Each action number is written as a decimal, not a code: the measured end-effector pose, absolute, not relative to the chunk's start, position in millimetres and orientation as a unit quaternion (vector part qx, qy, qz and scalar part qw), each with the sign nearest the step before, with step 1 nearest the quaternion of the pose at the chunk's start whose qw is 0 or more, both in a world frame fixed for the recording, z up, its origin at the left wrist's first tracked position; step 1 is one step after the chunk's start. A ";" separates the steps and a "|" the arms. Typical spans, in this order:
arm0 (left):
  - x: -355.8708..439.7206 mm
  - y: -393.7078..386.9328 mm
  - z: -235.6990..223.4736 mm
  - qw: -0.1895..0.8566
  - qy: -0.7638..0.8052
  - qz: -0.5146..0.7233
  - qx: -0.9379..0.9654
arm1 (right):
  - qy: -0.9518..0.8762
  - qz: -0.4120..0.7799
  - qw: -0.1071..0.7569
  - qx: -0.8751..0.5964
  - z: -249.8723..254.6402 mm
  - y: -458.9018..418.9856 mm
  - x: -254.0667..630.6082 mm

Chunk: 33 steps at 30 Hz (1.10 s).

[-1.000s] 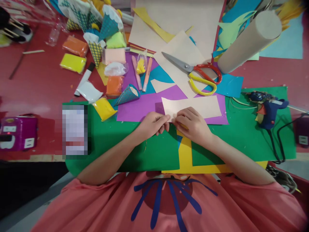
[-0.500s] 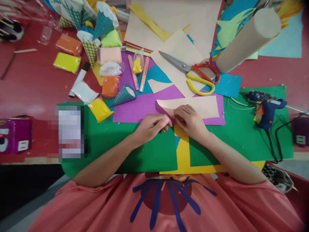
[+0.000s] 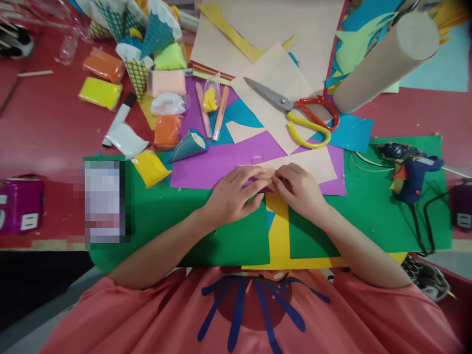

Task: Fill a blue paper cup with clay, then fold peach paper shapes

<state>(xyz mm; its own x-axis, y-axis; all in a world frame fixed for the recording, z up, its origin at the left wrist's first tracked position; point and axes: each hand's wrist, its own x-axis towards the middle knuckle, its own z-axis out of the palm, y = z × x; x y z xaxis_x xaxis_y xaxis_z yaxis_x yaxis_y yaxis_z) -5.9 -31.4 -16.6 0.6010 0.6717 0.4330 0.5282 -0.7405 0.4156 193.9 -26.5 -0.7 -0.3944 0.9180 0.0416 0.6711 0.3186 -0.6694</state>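
Note:
A pale peach strip of paper (image 3: 313,164) lies slantwise on a purple sheet (image 3: 206,164). My left hand (image 3: 234,196) rests over the strip's left end, its fingers stretched out toward the right and covering that end. My right hand (image 3: 299,191) has its thumb and fingers pinched together at the strip's near edge, close to the left fingertips. Just how much paper sits between the right fingers is hidden. Beyond the strip lie large scissors (image 3: 285,103) with one red and one yellow handle, on a peach sheet (image 3: 258,83).
A blue glue gun (image 3: 411,179) lies on green sheets (image 3: 372,221) at the right. A peach paper cylinder (image 3: 383,64) stands behind. Clay packets (image 3: 151,167), a small blue cone (image 3: 190,145), patterned cones (image 3: 134,69) and a marker (image 3: 120,118) sit at the left.
My left hand has moved from a curled pose beside the strip onto its left end, fingers now extended. The strip's raised left end is down and the strip has turned slightly.

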 end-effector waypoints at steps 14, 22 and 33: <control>-0.2 -32.3 -14.0 0.005 0.315 0.212 0.925 | -0.862 0.150 0.167 -0.455 -7.9 -10.7 225.0; -2.1 -31.5 -19.9 0.004 0.343 0.209 0.916 | -0.853 0.115 0.165 -0.482 -3.2 -12.9 227.3; -1.1 -33.8 -26.7 0.030 0.371 0.197 0.907 | -0.793 0.312 0.194 -0.487 4.8 -24.6 208.0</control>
<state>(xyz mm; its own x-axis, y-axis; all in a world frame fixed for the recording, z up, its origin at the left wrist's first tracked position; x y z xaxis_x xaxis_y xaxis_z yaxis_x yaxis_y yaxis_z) -1.1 -33.8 -26.7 0.6477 0.6844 0.3348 0.6604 -0.7234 0.2011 208.0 -24.6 4.8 -0.4515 0.8923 0.0039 0.6510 0.3324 -0.6824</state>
